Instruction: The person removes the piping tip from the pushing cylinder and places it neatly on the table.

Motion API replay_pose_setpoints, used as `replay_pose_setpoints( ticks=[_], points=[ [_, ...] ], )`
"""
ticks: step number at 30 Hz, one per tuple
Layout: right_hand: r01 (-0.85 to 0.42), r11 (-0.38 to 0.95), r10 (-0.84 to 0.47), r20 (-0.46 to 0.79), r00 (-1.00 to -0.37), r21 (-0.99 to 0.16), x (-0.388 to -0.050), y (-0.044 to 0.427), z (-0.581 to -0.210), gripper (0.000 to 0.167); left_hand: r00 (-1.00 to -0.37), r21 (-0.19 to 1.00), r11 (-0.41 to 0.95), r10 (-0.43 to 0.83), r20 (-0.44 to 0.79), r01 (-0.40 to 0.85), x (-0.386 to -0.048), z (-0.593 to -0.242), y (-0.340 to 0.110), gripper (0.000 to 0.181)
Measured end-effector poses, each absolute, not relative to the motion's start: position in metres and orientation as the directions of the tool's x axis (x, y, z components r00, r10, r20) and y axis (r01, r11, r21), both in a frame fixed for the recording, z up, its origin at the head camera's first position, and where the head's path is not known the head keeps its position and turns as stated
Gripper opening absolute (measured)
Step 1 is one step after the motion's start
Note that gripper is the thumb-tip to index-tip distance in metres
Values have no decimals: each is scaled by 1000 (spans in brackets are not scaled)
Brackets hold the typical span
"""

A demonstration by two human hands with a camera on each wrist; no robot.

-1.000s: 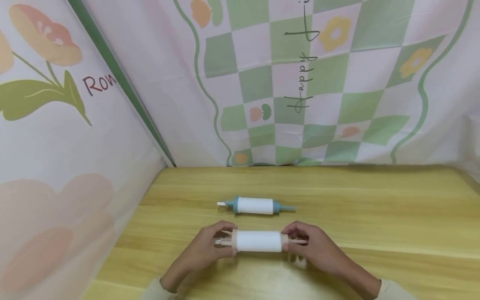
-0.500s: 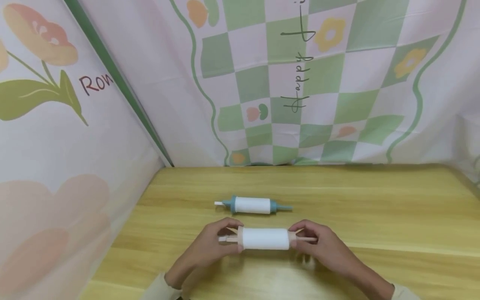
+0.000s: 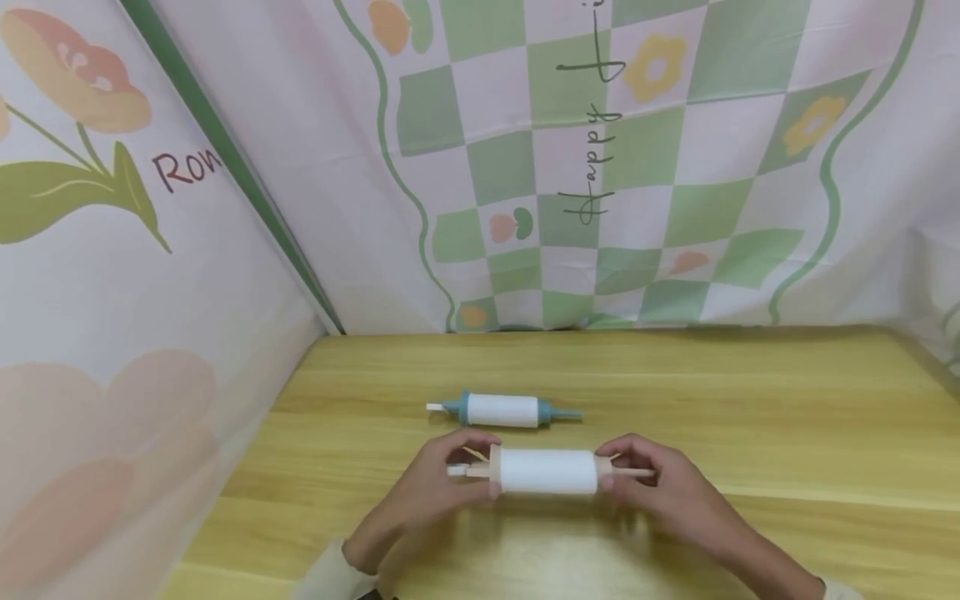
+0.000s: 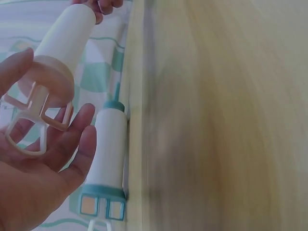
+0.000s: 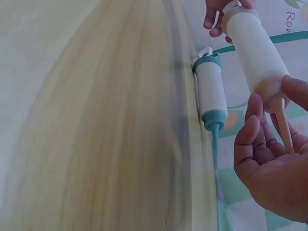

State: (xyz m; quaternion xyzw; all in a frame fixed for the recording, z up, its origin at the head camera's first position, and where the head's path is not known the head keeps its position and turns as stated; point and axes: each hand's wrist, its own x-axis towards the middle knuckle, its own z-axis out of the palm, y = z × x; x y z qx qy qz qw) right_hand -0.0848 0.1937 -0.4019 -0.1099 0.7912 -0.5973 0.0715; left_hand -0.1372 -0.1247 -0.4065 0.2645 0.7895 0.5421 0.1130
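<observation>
Both hands hold a syringe with a white barrel and pale pink ends [image 3: 549, 471], level above the table. My left hand [image 3: 442, 483] pinches its flanged end between thumb and fingers; in the left wrist view, the loop-shaped plunger handle [image 4: 29, 134] sits inside the palm. At the other end, my right hand [image 3: 667, 483] pinches the pink collar, and the thin nozzle [image 5: 285, 127] points into that palm in the right wrist view. A second syringe, white with teal ends [image 3: 502, 410], lies on the table just beyond the hands, touched by neither.
The wooden table [image 3: 750, 400] runs back to a hanging cloth [image 3: 570, 167] with green checks and flowers. A printed cloth [image 3: 187, 283] hangs along the left side.
Both hands have carried the pink-ended syringe to the right and slightly farther from the body, keeping their grip. The teal-ended syringe stays in its place; the head view has turned slightly.
</observation>
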Motion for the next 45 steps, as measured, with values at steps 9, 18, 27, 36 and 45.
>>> replay_pose_setpoints(
  ticks=[9, 18, 27, 36, 45],
  points=[
    [-81, 216, -245, 27, -969, -973, -83, 199, -399, 34, -840, 975, 129, 536, 86, 182, -135, -404, -114, 51],
    [-91, 154, -255, 50, -966, -984, -82, 198, -400, 33, -840, 988, 77, 539, 71, 134, -135, -405, -112, 51],
    [-92, 153, -257, 51, -965, -984, -81, 194, -394, 34, -876, 988, 80, 476, 81, 135, -132, -403, -112, 48],
    [-17, 190, -234, -28, -972, -982, -81, 194, -390, 34, -883, 969, 133, 452, 127, 207, -128, -400, -111, 46],
    [6, 157, -234, -43, -971, -988, -82, 191, -391, 32, -877, 971, 98, 456, 149, 216, -129, -402, -110, 45]
  ],
)
